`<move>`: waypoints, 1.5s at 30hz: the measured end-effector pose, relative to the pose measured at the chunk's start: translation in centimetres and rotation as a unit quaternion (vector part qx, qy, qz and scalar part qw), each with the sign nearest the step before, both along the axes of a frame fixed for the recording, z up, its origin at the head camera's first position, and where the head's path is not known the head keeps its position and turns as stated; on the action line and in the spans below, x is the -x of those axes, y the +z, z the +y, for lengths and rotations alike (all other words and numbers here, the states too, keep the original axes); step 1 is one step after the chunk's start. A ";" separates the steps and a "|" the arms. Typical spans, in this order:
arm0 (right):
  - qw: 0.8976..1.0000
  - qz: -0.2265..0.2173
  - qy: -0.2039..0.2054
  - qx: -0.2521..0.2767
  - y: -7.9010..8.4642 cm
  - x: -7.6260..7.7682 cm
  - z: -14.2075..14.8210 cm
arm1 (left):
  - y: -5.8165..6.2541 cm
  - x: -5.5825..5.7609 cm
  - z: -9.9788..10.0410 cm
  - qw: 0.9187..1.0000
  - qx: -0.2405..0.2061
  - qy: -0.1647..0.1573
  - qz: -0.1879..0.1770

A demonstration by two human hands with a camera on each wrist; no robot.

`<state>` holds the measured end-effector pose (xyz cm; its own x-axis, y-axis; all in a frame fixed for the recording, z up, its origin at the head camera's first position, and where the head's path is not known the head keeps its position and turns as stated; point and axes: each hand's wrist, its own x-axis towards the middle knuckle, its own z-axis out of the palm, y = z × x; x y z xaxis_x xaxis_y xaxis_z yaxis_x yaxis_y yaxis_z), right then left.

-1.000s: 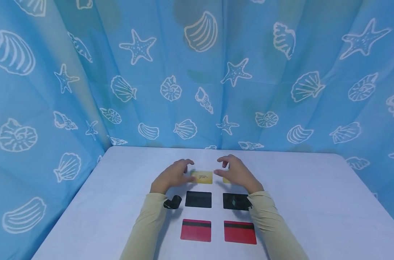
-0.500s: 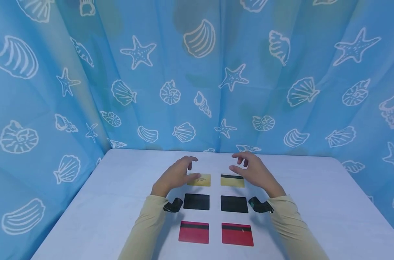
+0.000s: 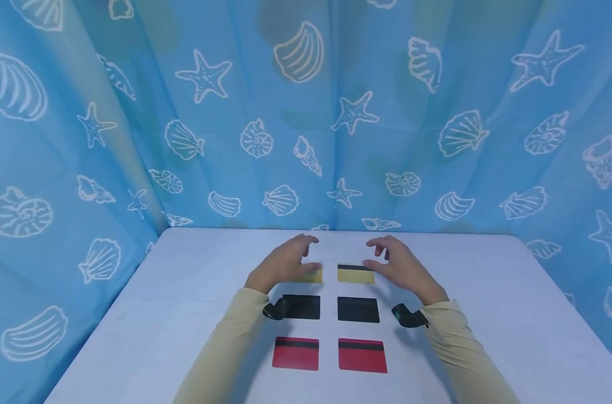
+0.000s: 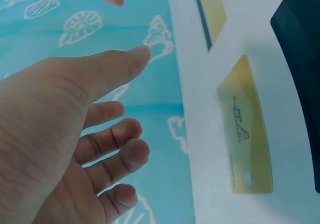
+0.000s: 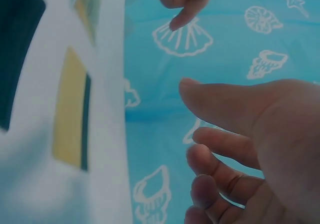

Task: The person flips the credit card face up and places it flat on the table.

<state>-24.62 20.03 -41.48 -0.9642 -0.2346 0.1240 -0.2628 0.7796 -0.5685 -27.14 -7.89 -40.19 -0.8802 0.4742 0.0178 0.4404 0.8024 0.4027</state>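
My left hand (image 3: 286,261) hovers over the left yellow card (image 3: 313,277) and hides part of it in the head view. That hand holds nothing; in the left wrist view its thumb is extended, its fingers loosely bent, and the yellow card (image 4: 246,144) with dark lettering lies apart from it. My right hand (image 3: 402,266), also holding nothing, is above and beside the right yellow card (image 3: 355,276), which shows a dark stripe along its far edge. In the right wrist view that yellow card (image 5: 70,114) lies well away from the fingers.
Nearer on the white table (image 3: 462,280) lie two black cards, left (image 3: 304,307) and right (image 3: 358,310). Closest are two red striped cards, left (image 3: 296,356) and right (image 3: 362,357). A blue shell-patterned curtain (image 3: 220,140) hangs behind. Each wrist carries a black camera.
My right hand has drawn away to the right, uncovering the right yellow card and right black card. My left hand has shifted slightly right, covering more of the left yellow card.
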 end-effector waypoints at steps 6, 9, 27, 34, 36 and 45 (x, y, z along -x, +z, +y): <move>1.000 -0.023 -0.006 -0.014 -0.9 0.4 0.6 | -0.3 0.6 1.3 1.000 0.020 -0.018 -0.010; 0.999 -0.033 -0.011 -0.012 -1.5 0.7 0.7 | -0.8 0.9 2.1 0.999 0.034 -0.026 -0.018; 0.995 -0.080 -0.017 -0.061 -3.6 1.2 0.8 | -2.4 1.1 4.6 0.996 0.076 -0.018 -0.047; 0.993 -0.094 -0.019 -0.066 -3.9 1.2 1.0 | -3.0 1.0 5.6 0.994 0.102 -0.014 -0.046; 0.993 -0.098 -0.017 -0.065 -4.0 1.2 1.0 | -3.2 1.1 5.8 0.993 0.109 -0.011 -0.050; 0.992 -0.112 -0.022 -0.061 -4.3 1.1 0.9 | -3.7 1.3 6.1 0.993 0.100 -0.014 -0.066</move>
<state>-25.70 20.95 -45.80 -0.9738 -0.1918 -0.1219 -0.1044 0.8540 -0.5096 -28.45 -1.80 -43.90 -0.8549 0.4813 -0.1937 0.4178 0.8600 0.2931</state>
